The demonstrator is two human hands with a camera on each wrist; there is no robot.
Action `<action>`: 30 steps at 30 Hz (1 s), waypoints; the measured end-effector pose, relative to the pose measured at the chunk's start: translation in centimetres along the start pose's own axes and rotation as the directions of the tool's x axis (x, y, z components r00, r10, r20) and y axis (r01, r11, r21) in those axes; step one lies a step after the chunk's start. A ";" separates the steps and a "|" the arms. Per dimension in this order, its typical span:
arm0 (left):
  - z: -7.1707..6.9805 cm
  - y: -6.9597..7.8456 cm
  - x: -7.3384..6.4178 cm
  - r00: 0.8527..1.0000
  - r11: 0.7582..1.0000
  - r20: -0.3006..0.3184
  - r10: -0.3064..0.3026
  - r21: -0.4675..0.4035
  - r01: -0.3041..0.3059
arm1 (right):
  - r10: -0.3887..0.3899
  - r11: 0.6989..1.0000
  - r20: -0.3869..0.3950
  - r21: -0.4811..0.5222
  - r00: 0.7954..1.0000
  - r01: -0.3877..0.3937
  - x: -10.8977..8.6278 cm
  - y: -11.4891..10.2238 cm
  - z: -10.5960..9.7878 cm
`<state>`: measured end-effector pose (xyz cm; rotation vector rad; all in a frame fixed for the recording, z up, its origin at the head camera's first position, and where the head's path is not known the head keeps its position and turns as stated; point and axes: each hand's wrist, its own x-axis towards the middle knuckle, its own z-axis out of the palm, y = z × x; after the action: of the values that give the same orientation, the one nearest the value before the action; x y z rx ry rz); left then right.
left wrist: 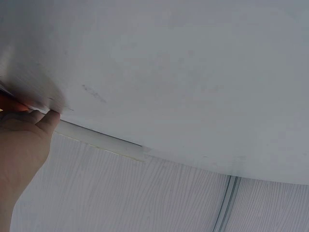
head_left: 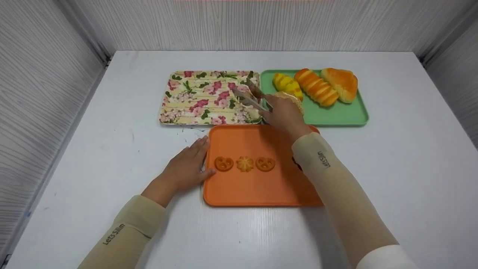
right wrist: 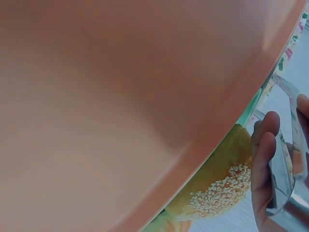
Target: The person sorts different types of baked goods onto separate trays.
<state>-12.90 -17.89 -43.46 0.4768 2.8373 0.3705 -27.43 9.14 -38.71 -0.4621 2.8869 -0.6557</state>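
My right hand [head_left: 285, 114] grips metal tongs [head_left: 248, 101], also seen in the right wrist view [right wrist: 293, 140]. Their tips reach over the right part of the floral tray [head_left: 179, 108]; whether anything is between them I cannot tell. Beside that hand, a sesame bun [right wrist: 217, 193] lies on the green tray [head_left: 336, 118], partly covered in the head view. My left hand [head_left: 185, 168] rests at the left edge of the orange tray [head_left: 257, 192], thumb on the rim, fingers extended. On the orange tray lie two pretzel-shaped biscuits [head_left: 224, 164] and a flower-shaped biscuit [head_left: 245, 164] between them.
The green tray also bears a yellow striped bread [head_left: 287, 85], a long striped loaf [head_left: 315, 87] and a triangular bread [head_left: 341, 84]. Something dark [head_left: 296, 163] on the orange tray is mostly hidden by my right sleeve. Grey wood-grain walls [head_left: 261, 26] bound the white table [head_left: 101, 149].
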 end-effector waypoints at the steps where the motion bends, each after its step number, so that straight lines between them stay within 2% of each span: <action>1: 0.0 0.0 0.0 1.000 1.000 -0.004 0.004 0.000 -0.004 | -0.010 1.000 -0.009 0.002 1.000 0.010 0.0 0.1 0.0; 7: 0.1 0.0 0.0 1.000 1.000 -0.021 0.021 0.009 -0.021 | -0.059 0.997 -0.054 0.041 0.997 0.062 -0.6 0.4 -0.7; 16: 0.1 -0.1 0.0 0.999 1.000 -0.023 0.025 0.011 -0.025 | -0.061 0.992 -0.038 0.109 0.997 0.065 -1.9 1.2 -2.4; 30: 0.1 -0.2 0.1 1.000 1.000 -0.002 0.006 0.016 -0.006 | -0.233 0.972 0.022 0.017 0.972 0.233 -5.7 2.6 -2.6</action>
<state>-13.04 -18.00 -43.64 0.4883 2.8438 0.3497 -23.26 14.27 -37.12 -0.8100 2.8284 -0.6976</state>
